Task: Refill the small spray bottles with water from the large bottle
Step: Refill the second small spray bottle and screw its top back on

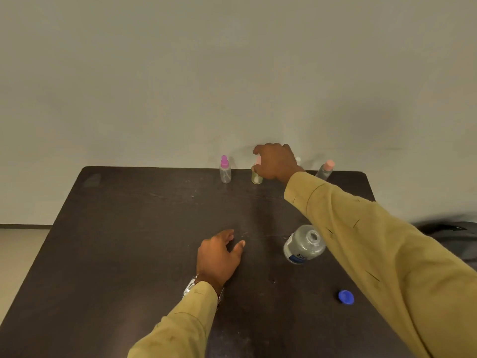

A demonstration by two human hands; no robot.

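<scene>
Right hand (275,161): curled round greenish spray bottle (256,178) top
Left hand (219,254): relaxed, on table (129,228)
Large bottle (304,245): uncapped, right of left hand

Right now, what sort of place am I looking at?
Likely a plain indoor room: a dark table against a blank wall, small spray bottles along its far edge, an uncapped large bottle.
</scene>
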